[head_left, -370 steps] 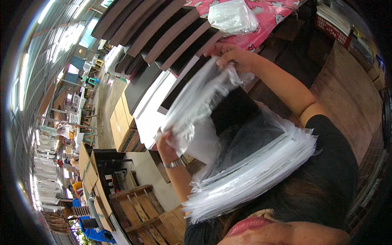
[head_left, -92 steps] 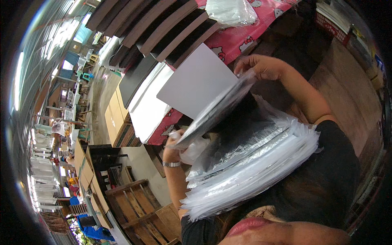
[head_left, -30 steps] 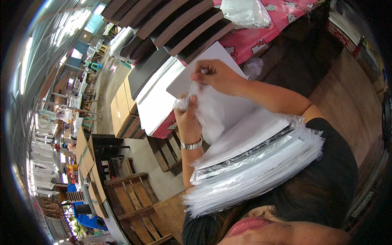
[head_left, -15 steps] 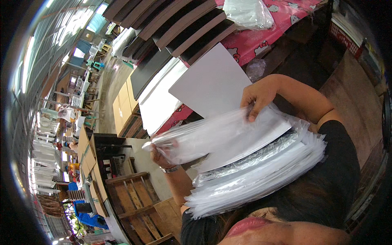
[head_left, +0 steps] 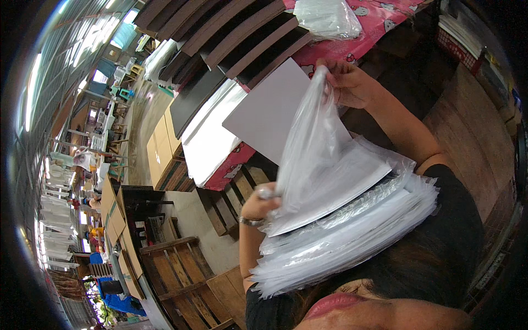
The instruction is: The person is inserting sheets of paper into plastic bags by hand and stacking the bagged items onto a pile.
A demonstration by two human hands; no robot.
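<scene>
My right hand (head_left: 352,82) is raised and pinches the top edge of a clear plastic bag (head_left: 316,159). My left hand (head_left: 258,202), with a watch on its wrist, grips the bag's lower end. The bag hangs stretched between both hands, in front of a white board (head_left: 269,110) that lies slanting on top of a thick stack of bagged white boards (head_left: 341,247) resting against my body.
Ahead stands a table with a red patterned cloth (head_left: 379,22), dark brown panels (head_left: 236,33), a pile of white sheets (head_left: 209,132) and a heap of clear bags (head_left: 327,16). Cardboard boxes (head_left: 159,143) and wooden pallets (head_left: 176,264) stand at the left.
My right hand has lifted its end of the bag upward and away. The bag now hangs steeply instead of lying stretched across the board. My left hand has stayed low by the board's edge.
</scene>
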